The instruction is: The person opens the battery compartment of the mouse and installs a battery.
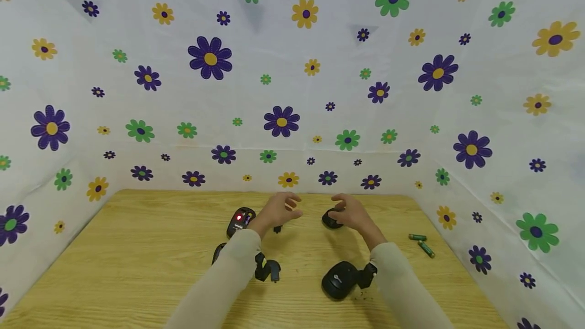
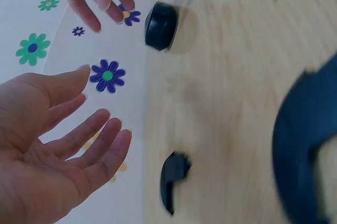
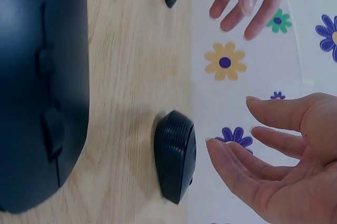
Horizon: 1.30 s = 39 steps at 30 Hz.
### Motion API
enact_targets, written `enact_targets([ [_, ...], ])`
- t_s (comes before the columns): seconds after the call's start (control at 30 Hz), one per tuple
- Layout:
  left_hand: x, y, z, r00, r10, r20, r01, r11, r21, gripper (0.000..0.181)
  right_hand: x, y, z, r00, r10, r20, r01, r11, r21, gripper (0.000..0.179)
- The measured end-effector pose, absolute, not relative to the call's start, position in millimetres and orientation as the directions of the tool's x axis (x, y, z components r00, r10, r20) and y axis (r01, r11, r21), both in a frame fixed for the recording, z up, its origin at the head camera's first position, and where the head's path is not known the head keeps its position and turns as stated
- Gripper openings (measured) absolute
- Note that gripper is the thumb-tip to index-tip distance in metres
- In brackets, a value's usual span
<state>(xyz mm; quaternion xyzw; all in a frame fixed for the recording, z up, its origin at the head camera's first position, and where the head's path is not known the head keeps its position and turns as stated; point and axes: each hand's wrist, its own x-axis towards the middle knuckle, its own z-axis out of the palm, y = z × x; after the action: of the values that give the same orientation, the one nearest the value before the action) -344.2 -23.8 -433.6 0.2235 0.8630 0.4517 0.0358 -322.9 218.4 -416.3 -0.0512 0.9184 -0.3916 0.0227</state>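
My left hand [image 1: 280, 211] hovers above the table with relaxed, bent fingers and nothing in them. The left wrist view shows this hand [image 2: 68, 145] palm inward, its thumb apart from the fingers. Below it lies a small black curved piece [image 2: 174, 179]. To its left in the head view, a black mouse [image 1: 236, 226] lies underside up, its red light glowing and its battery bay uncovered. My right hand [image 1: 354, 213] hangs loosely curled in front of a second black mouse [image 1: 331, 220]. That mouse [image 3: 174, 155] has ribbed sides; the right hand [image 3: 279, 161] appears apart from it.
Two green batteries [image 1: 422, 244] lie at the table's right. Dark bulky objects [image 1: 338, 281] are seen beside both forearms; whether they rest on the table I cannot tell. Flower-patterned white sheeting [image 1: 283, 90] encloses the wooden table [image 1: 146, 248] at the back and sides.
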Motion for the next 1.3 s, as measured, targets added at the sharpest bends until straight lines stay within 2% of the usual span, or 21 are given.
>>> enact_targets([
  [0.23,-345.7,1.7,-443.7,-0.89,0.447,0.091,0.323,0.476,0.818,0.041,-327.5,229.6,-421.4,-0.996,-0.081,0.034,-0.082,0.738,-0.67,0.046],
  [0.8,-351.3,45.8,-461.3,-0.918,0.396,0.034,0.257,0.525,0.811,0.047,-340.3,248.9,-444.3,-0.999,-0.017,0.04,-0.039,0.742,-0.669,0.039],
  [1.03,-352.1,63.7,-462.0,-0.919,0.392,0.031,0.263,0.554,0.79,0.05,-342.8,255.9,-449.2,-0.998,0.001,0.058,-0.037,0.765,-0.642,0.036],
  [1.3,-352.6,77.5,-468.6,-0.924,0.376,0.066,0.284,0.561,0.778,0.048,-344.2,260.6,-453.3,-1.0,-0.006,0.023,-0.019,0.751,-0.66,0.039],
])
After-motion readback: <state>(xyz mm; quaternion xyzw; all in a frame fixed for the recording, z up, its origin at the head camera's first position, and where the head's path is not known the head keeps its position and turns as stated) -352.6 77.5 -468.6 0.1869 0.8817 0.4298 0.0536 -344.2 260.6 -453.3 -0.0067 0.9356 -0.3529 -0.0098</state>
